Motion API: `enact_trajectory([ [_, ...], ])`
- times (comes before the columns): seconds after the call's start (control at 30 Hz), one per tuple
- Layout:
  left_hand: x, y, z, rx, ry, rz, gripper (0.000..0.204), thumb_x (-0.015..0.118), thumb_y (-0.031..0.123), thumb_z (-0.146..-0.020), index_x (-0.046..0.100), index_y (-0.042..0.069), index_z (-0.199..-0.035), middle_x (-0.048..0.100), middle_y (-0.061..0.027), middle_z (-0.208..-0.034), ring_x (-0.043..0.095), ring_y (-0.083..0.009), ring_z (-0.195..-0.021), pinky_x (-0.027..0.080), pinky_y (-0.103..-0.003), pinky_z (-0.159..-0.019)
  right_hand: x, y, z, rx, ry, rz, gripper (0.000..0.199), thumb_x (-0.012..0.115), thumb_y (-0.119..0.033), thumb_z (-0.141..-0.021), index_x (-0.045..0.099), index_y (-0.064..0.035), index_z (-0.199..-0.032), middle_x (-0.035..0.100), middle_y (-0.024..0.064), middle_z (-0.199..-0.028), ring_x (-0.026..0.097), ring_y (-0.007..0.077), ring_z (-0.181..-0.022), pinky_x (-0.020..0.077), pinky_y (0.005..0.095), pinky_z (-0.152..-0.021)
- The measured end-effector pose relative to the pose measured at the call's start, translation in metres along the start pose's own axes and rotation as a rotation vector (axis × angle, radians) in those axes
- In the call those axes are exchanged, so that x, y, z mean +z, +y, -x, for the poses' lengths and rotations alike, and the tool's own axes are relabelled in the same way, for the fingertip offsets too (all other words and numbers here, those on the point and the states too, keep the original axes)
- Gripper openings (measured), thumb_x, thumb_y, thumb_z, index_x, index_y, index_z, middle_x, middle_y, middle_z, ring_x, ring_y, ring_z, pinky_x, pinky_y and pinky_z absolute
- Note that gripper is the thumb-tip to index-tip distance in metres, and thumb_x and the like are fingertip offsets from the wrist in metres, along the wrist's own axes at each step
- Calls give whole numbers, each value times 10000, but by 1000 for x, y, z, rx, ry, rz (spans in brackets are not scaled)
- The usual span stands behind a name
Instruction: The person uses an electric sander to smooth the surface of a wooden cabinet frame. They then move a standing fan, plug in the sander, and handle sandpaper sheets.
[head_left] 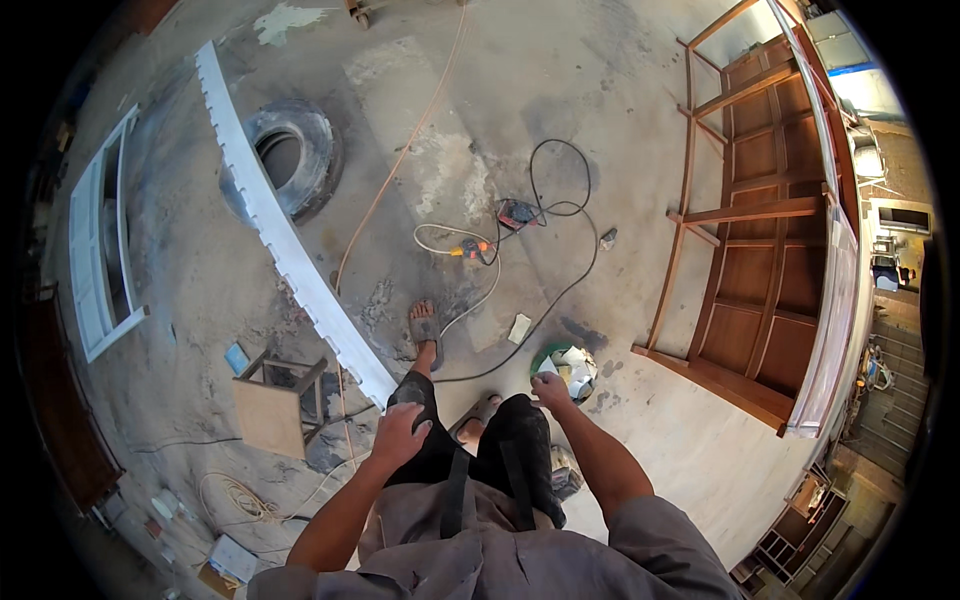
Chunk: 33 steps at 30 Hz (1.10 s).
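Note:
My left hand (400,437) is beside my left thigh, its thumb apart from the fingers, and nothing shows in it. Close to it is the near end of a long white board (290,250) with a row of notches along its left edge. The board crosses over a grey tire (315,160) on the floor. My right hand (549,390) is curled closed in front of my right thigh, with nothing visible in it. Just beyond that hand stands a green bucket (538,358) filled with pale scraps (576,370), partly covered by the hand.
A small wooden stool (272,415) lies tipped at the left. Farther left is a white frame (100,240). Cables and a red-and-black power tool (517,213) lie ahead, near an orange connector (470,249). A large brown wooden frame (765,230) occupies the right side.

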<state>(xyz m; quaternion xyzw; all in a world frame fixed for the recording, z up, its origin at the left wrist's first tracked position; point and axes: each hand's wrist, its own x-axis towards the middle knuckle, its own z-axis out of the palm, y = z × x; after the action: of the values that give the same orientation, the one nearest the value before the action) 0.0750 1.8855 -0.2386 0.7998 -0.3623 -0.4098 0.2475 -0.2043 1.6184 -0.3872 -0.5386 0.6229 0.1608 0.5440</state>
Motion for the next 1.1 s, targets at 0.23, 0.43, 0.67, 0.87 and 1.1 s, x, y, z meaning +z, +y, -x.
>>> enact_trajectory([
  [0.23,36,-97,-74,-343,-158,-176,463,650,294,-863,583,65,-1261,513,-157,-1355,444,-349,-1286,401,-520,-1009,44,-167,-154,57,-65,-154,565,696,-196,-829,500,13,-1316,670,228,-1050,687,329,-923,587,391,-526],
  [0.43,38,-79,-122,-416,-31,-244,354,664,281,-849,665,99,-1153,559,-113,-1281,527,-320,-1172,441,-476,-956,72,-167,-312,111,73,-237,657,681,-133,-861,369,-7,-1425,504,262,-1288,645,322,-993,642,402,-686],
  [0.67,45,-71,-130,-436,23,-247,299,689,233,-817,688,64,-1063,602,-136,-1220,575,-354,-1097,476,-461,-919,114,-160,-354,-85,-40,-352,462,687,-131,-870,440,-10,-1241,567,195,-1119,642,265,-934,619,405,-630],
  [0.87,44,-62,-137,-407,18,-279,291,694,224,-808,694,66,-1053,617,-135,-1194,585,-351,-1079,482,-462,-913,133,-149,-371,-228,315,-178,344,697,-174,-852,516,11,-1079,636,197,-951,663,317,-789,548,410,-617],
  [1.1,50,-70,-133,-389,27,-306,257,679,240,-822,704,93,-1031,612,-98,-1204,573,-325,-1092,470,-475,-903,129,-155,-380,-197,26,-70,191,603,-169,-911,590,-18,-1026,659,201,-845,646,407,-806,498,465,-715],
])
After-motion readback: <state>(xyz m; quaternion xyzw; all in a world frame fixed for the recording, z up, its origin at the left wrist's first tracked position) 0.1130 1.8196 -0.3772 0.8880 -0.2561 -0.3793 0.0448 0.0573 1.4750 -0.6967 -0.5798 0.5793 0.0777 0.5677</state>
